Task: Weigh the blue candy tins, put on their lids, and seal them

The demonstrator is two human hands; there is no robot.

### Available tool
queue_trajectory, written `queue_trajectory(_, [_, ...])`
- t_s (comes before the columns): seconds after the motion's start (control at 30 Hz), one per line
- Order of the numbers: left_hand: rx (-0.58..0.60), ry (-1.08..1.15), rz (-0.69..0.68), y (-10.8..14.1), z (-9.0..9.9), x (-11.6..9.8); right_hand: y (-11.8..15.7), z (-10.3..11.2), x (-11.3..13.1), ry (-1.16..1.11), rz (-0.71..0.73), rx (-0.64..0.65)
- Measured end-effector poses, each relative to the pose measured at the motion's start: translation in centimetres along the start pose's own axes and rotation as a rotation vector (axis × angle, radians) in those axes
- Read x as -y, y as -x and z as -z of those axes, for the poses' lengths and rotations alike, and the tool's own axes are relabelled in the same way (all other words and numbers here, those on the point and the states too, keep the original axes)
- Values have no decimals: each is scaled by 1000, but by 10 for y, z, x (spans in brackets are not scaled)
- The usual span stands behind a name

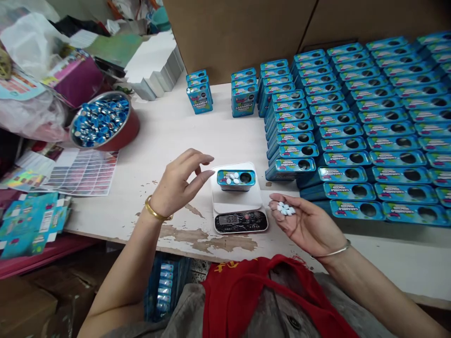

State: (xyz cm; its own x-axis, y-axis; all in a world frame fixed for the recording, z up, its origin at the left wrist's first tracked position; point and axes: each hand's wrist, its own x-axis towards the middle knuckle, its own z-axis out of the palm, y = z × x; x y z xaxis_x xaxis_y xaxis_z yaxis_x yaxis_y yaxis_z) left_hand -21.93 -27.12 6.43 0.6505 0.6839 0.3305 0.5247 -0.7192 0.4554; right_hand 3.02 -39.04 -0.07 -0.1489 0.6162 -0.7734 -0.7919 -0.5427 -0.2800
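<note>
A white table (160, 126), its paint worn through near the front edge, carries everything around the scale. To the right of the scale and beyond it, a large block of blue tins (334, 132) stands in close rows, each top with a dark round opening. Far to the left of the scale and beyond it sits a red bowl (129, 134) heaped with blue and silvery caps (102, 119); two short files of similar tins stand behind the scale, well apart from it. The scale (234, 203) itself is white with a black front panel, and its display seems to read 153.8. Just left of the scale hovers the left hand (181, 180), thumb and fingers spread with nothing between them. Just right of the scale, the right hand (310, 230) is turned palm up, its fingers loosely cupped and not pressed together. One blue tin (235, 187) rests on the scale's platform, with a few white pieces (235, 179) lying on its top beside the opening. More small white pellets (285, 209) lie on the fingers of the right hand, beside the scale.
</note>
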Motion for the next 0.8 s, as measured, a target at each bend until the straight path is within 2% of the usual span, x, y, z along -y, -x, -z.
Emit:
queue_trajectory(0.07, [34, 10, -27, 0, -5, 2, 3, 8, 3, -12, 16, -79])
queue_trajectory(0.13, [55, 17, -48, -2, -8, 2, 3, 14, 3, -12, 32, -103])
queue_trajectory(0.33, [164, 51, -99, -11, -13, -4, -1, 18, -6, 99, 55, 83])
queue_trajectory(0.4, [203, 52, -106, -13, -13, -6, -3, 14, -9, 104, 51, 114])
queue_trajectory(0.57, [237, 5, -107, -12, -14, -6, -1, 0, -16, 98, 51, 97])
queue_trajectory(0.7, [218, -28, -113, -7, -21, -1, 10, -16, -15, 319, 155, 155])
queue_trajectory(0.8, [171, -13, -131, -4, -28, 1, 16, -36, -4, 501, 269, 236])
